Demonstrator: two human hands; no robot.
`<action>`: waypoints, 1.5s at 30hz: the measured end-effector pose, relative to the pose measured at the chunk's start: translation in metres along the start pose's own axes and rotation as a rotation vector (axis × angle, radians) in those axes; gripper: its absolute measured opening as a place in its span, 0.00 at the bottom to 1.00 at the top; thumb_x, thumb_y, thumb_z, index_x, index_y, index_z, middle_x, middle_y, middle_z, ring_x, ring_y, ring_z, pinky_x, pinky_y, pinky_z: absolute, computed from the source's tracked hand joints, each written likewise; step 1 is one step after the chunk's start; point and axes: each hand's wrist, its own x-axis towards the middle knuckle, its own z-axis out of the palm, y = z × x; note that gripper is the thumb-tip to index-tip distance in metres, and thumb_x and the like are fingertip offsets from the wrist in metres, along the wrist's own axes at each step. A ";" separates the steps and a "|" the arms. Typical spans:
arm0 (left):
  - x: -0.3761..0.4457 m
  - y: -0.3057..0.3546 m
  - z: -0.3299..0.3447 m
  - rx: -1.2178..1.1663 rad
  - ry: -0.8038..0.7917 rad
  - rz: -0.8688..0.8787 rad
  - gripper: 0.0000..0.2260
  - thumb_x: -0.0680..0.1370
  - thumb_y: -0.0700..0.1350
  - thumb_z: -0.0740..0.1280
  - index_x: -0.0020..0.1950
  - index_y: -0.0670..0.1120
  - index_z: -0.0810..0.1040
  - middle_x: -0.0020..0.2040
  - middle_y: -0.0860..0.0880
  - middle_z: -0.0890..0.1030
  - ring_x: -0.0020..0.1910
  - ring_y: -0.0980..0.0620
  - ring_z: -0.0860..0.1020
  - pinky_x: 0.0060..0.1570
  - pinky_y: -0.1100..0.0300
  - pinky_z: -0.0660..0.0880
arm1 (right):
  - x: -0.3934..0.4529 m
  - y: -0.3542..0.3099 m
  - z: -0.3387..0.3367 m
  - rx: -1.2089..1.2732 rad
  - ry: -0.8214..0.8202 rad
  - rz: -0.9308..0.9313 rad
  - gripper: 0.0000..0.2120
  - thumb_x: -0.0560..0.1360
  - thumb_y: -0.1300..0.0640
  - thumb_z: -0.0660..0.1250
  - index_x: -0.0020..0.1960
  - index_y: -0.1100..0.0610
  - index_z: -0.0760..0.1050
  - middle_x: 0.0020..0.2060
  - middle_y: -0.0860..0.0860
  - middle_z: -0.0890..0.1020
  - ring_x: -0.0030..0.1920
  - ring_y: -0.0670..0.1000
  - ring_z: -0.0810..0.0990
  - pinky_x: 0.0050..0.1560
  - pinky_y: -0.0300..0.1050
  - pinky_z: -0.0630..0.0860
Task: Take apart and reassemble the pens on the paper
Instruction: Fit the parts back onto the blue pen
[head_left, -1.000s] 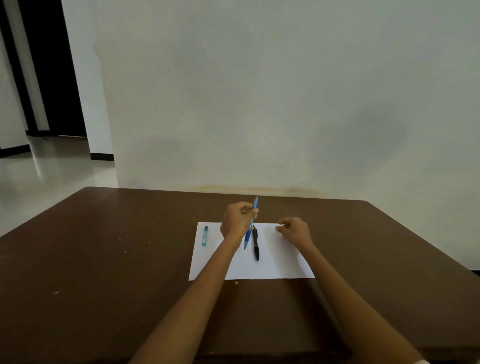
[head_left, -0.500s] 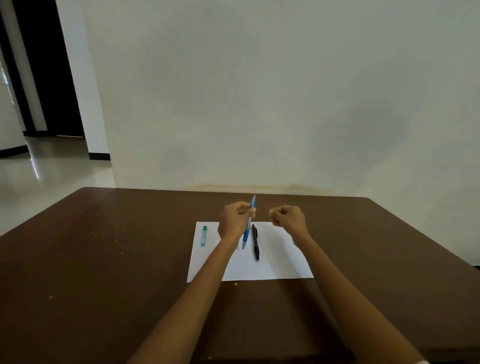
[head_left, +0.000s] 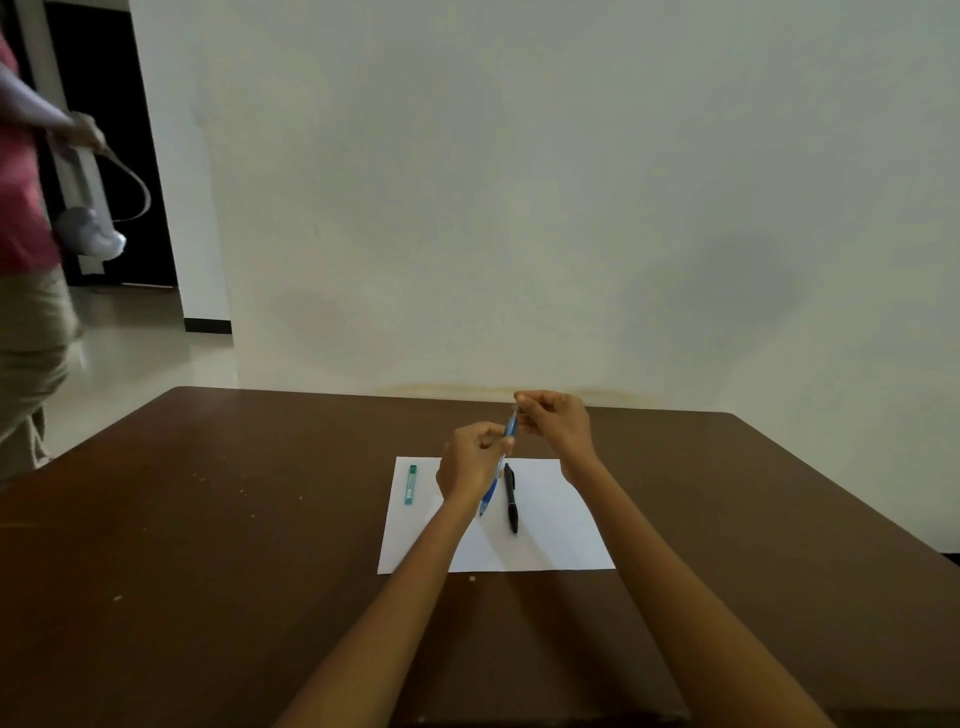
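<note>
1. Brown worktop (head_left: 208, 545) against a pale wall, one white paper (head_left: 545, 540) as landmark.
2. Two pens: blue pen (head_left: 498, 467) above the paper, black pen (head_left: 511, 499) flat on it; one green tube (head_left: 411, 484) at its left edge.
3. Blue pen steeply tilted, tip toward the paper.
4. Left hand (head_left: 470, 462) gripping mid-barrel; right hand (head_left: 558, 421) pinching the top end, apart half a second ago.

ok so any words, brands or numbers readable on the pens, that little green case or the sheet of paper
None can be read.
Small green rectangular case: a pale patch at its middle, too small and blurred to read.
Blue plastic pen and black plastic pen: no print visible.
White sheet of paper: blank where it shows.
</note>
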 end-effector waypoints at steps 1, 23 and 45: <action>0.000 0.000 -0.001 0.003 0.004 0.000 0.05 0.75 0.50 0.69 0.48 0.50 0.80 0.48 0.51 0.84 0.43 0.47 0.82 0.49 0.49 0.79 | 0.000 -0.001 -0.001 0.009 -0.010 0.005 0.09 0.75 0.58 0.69 0.52 0.62 0.82 0.39 0.54 0.84 0.38 0.48 0.83 0.41 0.35 0.81; -0.001 -0.002 -0.001 0.123 0.046 0.063 0.07 0.75 0.52 0.68 0.50 0.51 0.82 0.46 0.53 0.84 0.38 0.50 0.82 0.43 0.55 0.78 | -0.004 -0.008 0.001 -0.098 -0.088 0.125 0.13 0.70 0.52 0.75 0.36 0.61 0.76 0.30 0.53 0.81 0.29 0.46 0.81 0.32 0.35 0.79; 0.000 -0.025 -0.003 -0.853 -0.157 -0.278 0.21 0.83 0.52 0.49 0.66 0.42 0.73 0.61 0.44 0.78 0.56 0.46 0.77 0.58 0.54 0.71 | -0.009 -0.009 0.011 0.661 0.045 0.353 0.12 0.81 0.53 0.54 0.43 0.55 0.70 0.29 0.50 0.70 0.26 0.46 0.67 0.28 0.37 0.68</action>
